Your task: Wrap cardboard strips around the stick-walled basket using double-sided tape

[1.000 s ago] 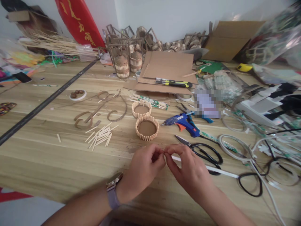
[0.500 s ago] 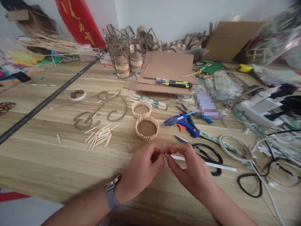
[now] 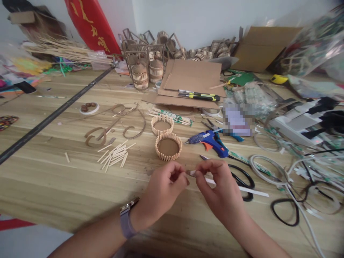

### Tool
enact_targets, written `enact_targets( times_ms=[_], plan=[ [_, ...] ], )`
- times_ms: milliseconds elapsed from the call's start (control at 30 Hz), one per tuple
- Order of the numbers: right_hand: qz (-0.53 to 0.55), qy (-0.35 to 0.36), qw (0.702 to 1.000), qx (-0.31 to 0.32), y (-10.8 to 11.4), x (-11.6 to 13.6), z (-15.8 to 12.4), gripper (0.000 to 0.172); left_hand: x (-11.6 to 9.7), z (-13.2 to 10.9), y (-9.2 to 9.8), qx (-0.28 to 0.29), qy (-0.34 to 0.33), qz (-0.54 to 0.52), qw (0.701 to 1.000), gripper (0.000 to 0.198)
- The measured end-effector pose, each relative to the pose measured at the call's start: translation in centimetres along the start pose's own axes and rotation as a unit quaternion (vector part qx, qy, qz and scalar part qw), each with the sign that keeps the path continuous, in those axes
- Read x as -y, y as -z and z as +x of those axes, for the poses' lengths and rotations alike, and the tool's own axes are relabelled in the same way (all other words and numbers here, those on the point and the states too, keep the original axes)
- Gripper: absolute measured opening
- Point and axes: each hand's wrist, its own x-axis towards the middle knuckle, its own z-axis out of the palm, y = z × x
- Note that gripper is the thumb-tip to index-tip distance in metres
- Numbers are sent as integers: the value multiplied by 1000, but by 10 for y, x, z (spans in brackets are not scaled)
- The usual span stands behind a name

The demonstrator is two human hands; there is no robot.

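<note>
My left hand [image 3: 166, 188] and my right hand [image 3: 217, 186] meet low in the middle of the wooden table [image 3: 53, 179], both with fingers pinched. Between them they hold one end of a thin white strip [image 3: 242, 189] that trails to the right over the black scissors [image 3: 236, 175]. My left wrist wears a watch [image 3: 126, 218]. Just beyond the hands stand two small round baskets [image 3: 168, 146] ringed with short wooden sticks. A blue glue gun [image 3: 212, 139] lies to their right.
A pile of short sticks [image 3: 114, 156] and curved cardboard scraps [image 3: 134, 129] lie left of the baskets. Flat cardboard with utility knives [image 3: 199, 95] sits further back, near finished stick lanterns [image 3: 147, 73]. Loops of white strip and black cable [image 3: 285, 211] crowd the right side.
My hands have drawn slightly apart and risen a little; the right hand has slid rightward along the strip, exposing a short length between the fingers. The strip's free end has shifted.
</note>
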Motion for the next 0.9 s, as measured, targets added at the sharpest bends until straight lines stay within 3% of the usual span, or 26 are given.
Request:
enact_targets(
  times_ms=[167, 300, 400, 600, 700, 900],
  plan=[
    [19, -34, 999, -17, 4, -9, 2, 14, -3, 8, 4, -31, 45, -147, 988, 10],
    [108, -52, 992, -24, 5, -12, 5, 16, -12, 13, 8, -72, 49, -205, 975, 12],
    [86, -42, 994, -51, 5, -13, 9, 16, -16, 14, 11, -80, 61, -235, 967, 14],
    [-44, -37, 997, -42, 5, -12, 10, 12, -14, 12, 14, -45, 39, -283, 957, 14],
    [-41, -42, 997, -59, 5, -8, 9, 10, -10, 11, 10, -12, 28, -307, 951, 14],
    [20, -84, 996, -21, 3, -4, 7, 7, -1, 4, 2, 87, 16, -309, 947, 32]
  ],
)
